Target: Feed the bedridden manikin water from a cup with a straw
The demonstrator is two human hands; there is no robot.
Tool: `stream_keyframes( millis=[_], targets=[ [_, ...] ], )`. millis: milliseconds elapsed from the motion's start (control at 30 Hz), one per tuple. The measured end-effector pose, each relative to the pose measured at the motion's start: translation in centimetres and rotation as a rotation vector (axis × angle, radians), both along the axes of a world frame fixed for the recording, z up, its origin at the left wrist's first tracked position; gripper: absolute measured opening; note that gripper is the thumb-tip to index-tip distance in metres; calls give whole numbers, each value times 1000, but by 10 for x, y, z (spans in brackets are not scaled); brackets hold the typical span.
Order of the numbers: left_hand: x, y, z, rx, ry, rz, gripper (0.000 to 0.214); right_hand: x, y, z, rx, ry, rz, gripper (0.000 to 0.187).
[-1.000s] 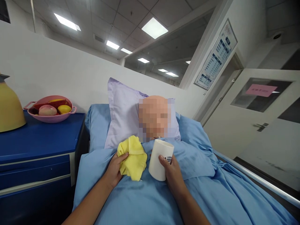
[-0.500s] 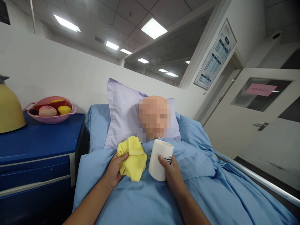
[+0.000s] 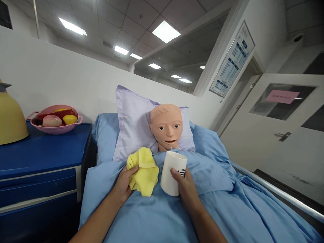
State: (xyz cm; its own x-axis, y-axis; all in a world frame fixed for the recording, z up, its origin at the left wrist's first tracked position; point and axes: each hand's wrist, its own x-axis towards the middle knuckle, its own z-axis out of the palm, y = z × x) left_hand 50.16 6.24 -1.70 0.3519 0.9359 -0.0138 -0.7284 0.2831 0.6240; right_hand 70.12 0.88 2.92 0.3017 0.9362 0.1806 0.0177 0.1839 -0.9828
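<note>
My left hand (image 3: pixel 126 184) grips a crumpled yellow towel (image 3: pixel 143 173), thumb on top and the other fingers hidden beneath it. In my right hand (image 3: pixel 186 184) is a white mug (image 3: pixel 169 175) with dark stripes printed on its side; it tilts slightly, and what it contains cannot be seen. Both are held above the blue quilt (image 3: pixel 152 219), side by side with a small gap. Just beyond the mug lies the head of a training manikin (image 3: pixel 167 126), propped on a lilac pillow (image 3: pixel 134 121). The quilt covers its body up to the neck.
Left of the bed stands a blue bedside cabinet (image 3: pixel 50 152), bearing a pink basket (image 3: pixel 58 129) of fruit and a yellow jug (image 3: pixel 11 118). A metal bed rail (image 3: pixel 278 194) runs along the right side. Behind it is a white door (image 3: pixel 265 125).
</note>
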Motion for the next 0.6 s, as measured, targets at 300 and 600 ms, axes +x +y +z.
stream_keyframes(
  millis=[300,600],
  targets=[
    [1,-1,2,-9,-1,12,41,1,0,-1,6,-16,-1,58],
    [0,-1,3,-10,-10,11,50,-2,-1,2,-4,-10,-15,61]
  ],
)
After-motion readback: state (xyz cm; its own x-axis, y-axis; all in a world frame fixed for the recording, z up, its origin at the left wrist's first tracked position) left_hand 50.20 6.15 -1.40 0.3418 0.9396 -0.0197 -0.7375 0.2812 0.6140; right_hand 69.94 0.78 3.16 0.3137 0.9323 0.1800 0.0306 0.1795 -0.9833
